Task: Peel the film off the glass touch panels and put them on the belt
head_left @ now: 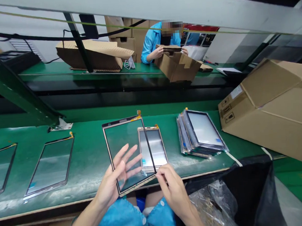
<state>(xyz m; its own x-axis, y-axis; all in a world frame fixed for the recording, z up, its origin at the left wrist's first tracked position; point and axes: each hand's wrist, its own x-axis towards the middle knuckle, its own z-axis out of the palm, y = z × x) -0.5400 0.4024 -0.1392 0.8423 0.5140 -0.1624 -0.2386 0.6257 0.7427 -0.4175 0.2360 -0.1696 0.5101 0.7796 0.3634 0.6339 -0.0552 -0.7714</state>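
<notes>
A black-framed glass touch panel is held tilted above the bench edge, an orange flex tab at its top. My left hand supports it from behind, fingers spread and seen through the glass, thumb over the left edge. My right hand pinches the lower right corner; whether a film or tab is between the fingertips I cannot tell. Behind the held panel lies another panel on the green bench, partly covered by it. To the right rests a stack of panels in clear film.
Two more panels lie at left, one panel whole in view. A cardboard box stands at right. Below it, a black bag holds crumpled clear plastic. Beyond the bench, a person in blue handles an open carton.
</notes>
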